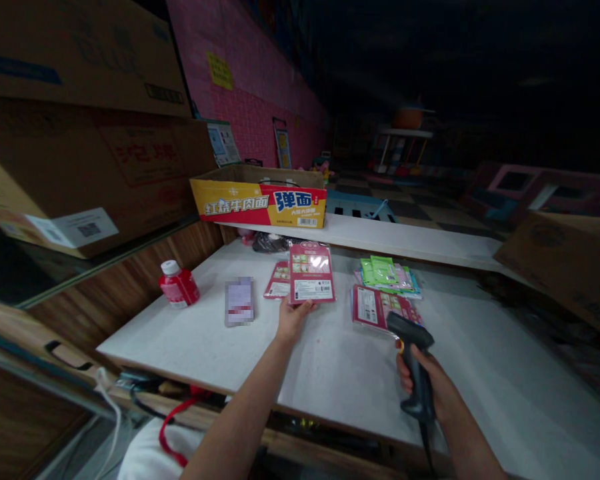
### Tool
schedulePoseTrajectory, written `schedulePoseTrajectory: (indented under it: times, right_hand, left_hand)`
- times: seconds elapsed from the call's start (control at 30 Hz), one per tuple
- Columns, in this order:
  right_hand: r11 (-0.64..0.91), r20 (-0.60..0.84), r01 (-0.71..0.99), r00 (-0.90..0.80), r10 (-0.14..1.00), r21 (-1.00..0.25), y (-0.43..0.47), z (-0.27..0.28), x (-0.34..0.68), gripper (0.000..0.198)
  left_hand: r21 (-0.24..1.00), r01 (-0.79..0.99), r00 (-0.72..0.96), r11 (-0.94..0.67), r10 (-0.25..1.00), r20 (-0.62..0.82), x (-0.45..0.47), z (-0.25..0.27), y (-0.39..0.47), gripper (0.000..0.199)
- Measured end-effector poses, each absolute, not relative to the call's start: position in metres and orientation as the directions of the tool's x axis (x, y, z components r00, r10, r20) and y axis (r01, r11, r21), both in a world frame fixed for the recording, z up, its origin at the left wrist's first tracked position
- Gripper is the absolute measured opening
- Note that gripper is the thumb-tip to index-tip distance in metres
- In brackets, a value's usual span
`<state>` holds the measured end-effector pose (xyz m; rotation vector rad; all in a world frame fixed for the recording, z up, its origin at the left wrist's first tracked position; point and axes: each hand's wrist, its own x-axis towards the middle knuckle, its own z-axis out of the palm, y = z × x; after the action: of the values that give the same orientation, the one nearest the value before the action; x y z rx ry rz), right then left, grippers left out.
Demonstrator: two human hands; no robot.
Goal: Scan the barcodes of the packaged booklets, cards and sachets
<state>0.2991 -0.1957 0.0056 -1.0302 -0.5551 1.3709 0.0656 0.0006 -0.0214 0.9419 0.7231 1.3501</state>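
My left hand (295,317) pinches the lower edge of a dark red flat packet (311,272) in clear plastic, its printed label with a barcode turned toward me. Another red packet (278,280) lies on the table just left of it, partly covered. In my right hand (425,373) is a black barcode scanner (416,367), fingers wrapped round its handle and the cable hanging down. The scanner's head is near a pile of red packets (380,308) on the right. Behind that pile lie several green and pastel packets (385,272).
A red bottle with a white cap (179,285) stands at the left of the white table (180,347), beside a blurred flat item (239,301). An open yellow and red carton (260,203) sits on the raised back ledge (405,237). Large cardboard boxes (95,167) are stacked at left.
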Motion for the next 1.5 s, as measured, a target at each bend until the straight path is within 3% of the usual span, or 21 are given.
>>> schedulePoseTrajectory:
  times: [0.23, 0.5, 0.6, 0.73, 0.83, 0.9, 0.97, 1.03, 1.1, 1.2, 1.5]
  right_hand:
    - [-0.015, -0.204, -0.770, 0.150, 0.967, -0.638, -0.208, -0.018, 0.328, 0.032]
    - [-0.038, -0.230, -0.824, 0.113, 0.967, -0.565, -0.205, -0.021, 0.329, 0.028]
    - [-0.027, -0.229, -0.837, 0.118, 0.966, -0.546, -0.206, -0.022, 0.329, 0.027]
    - [-0.034, -0.240, -0.849, 0.111, 0.964, -0.527, -0.207, -0.021, 0.329, 0.028]
    - [-0.037, -0.244, -0.859, 0.104, 0.964, -0.511, -0.207, -0.020, 0.328, 0.027]
    - [-0.036, -0.247, -0.864, 0.103, 0.963, -0.502, -0.207, -0.019, 0.328, 0.027]
    - [-0.037, -0.252, -0.868, 0.103, 0.962, -0.496, -0.207, -0.018, 0.328, 0.028]
    - [-0.042, -0.259, -0.869, 0.101, 0.961, -0.492, -0.208, -0.017, 0.328, 0.028]
    - [-0.045, -0.263, -0.870, 0.099, 0.960, -0.491, -0.208, -0.017, 0.327, 0.028]
    - [-0.033, -0.261, -0.871, 0.111, 0.959, -0.491, -0.209, -0.017, 0.327, 0.027]
    - [-0.029, -0.239, -0.858, 0.111, 0.965, -0.513, -0.207, -0.019, 0.329, 0.028]
  left_hand:
    - [0.881, -0.473, 0.114, -0.023, 0.990, 0.087, 0.065, -0.019, -0.001, 0.053]
    - [0.872, -0.482, -0.173, -0.090, 0.985, 0.006, 0.054, -0.020, 0.012, 0.043]
    - [0.901, -0.434, -0.196, -0.012, 0.977, -0.081, 0.044, -0.015, 0.023, 0.031]
    - [0.949, -0.272, -0.165, 0.158, 0.964, -0.208, 0.028, -0.012, 0.022, 0.027]
    - [0.995, 0.068, -0.187, 0.072, 0.981, -0.058, 0.021, -0.010, 0.011, 0.027]
    - [0.912, 0.392, -0.134, -0.123, 0.973, 0.189, 0.021, -0.005, 0.002, 0.020]
    - [0.693, 0.653, 0.010, -0.306, 0.918, 0.396, 0.024, 0.001, -0.004, 0.011]
    - [0.479, 0.790, 0.145, -0.383, 0.876, 0.460, 0.030, 0.004, -0.006, 0.017]
    - [0.359, 0.852, 0.209, -0.381, 0.876, 0.435, 0.034, 0.003, -0.006, 0.029]
    - [0.302, 0.878, 0.240, -0.371, 0.888, 0.392, 0.036, -0.004, -0.002, 0.036]
    - [0.287, 0.876, 0.252, -0.387, 0.876, 0.411, 0.030, -0.010, -0.002, 0.034]
